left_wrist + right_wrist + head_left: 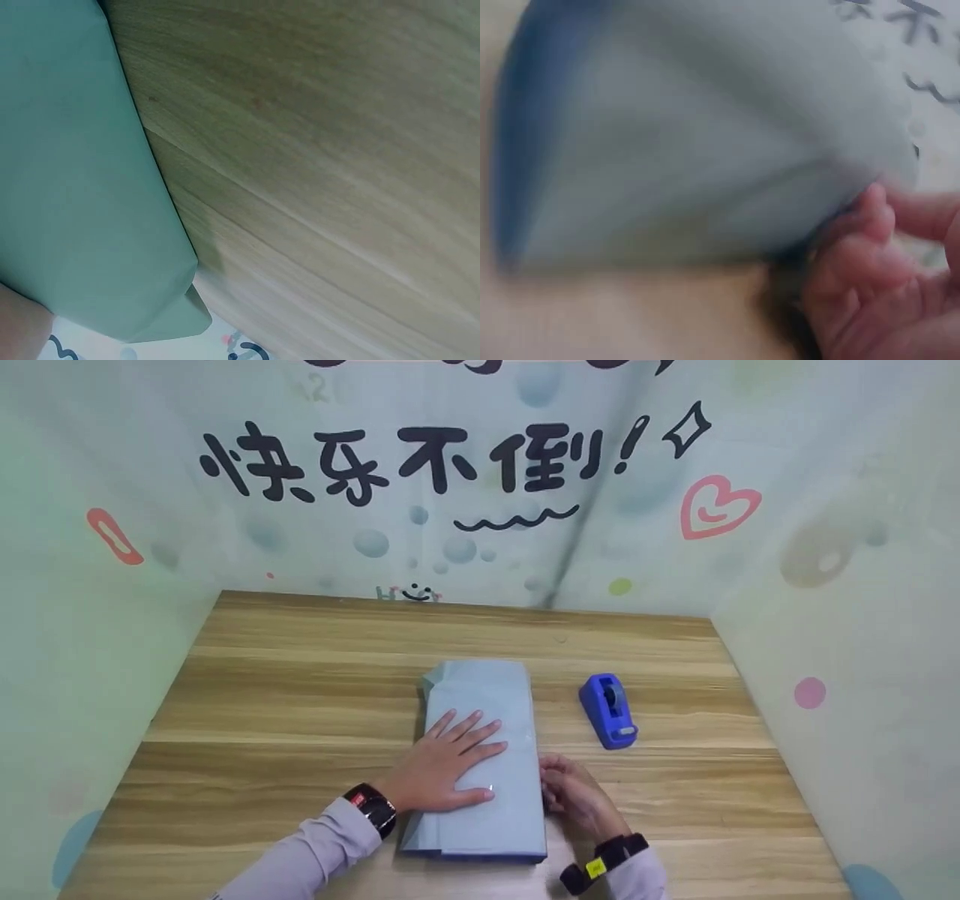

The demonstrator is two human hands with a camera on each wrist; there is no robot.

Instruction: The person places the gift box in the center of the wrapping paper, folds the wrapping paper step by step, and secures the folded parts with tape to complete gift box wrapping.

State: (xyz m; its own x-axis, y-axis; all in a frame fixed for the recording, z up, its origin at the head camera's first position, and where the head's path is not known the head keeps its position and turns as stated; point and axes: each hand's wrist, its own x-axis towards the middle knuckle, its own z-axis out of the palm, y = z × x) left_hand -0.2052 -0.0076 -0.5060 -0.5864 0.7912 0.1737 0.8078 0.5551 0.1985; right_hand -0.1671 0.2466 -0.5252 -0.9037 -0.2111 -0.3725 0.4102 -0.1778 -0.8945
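A flat oblong box wrapped in light blue paper lies lengthwise on the table. Its paper sticks out in folded flaps at the left corners. My left hand rests spread on top of it, fingers straight and thumb pointing right. The left wrist view shows the paper's smooth surface and a folded corner. At the box's right edge is my right hand, its fingers curled. In the blurred right wrist view, the thumb and fingers pinch at the paper's edge; part of the grasp is hidden.
A blue tape dispenser stands on the wooden table, right of the box. Behind and at both sides hang pale printed sheets with dark lettering. A dark band is on each wrist.
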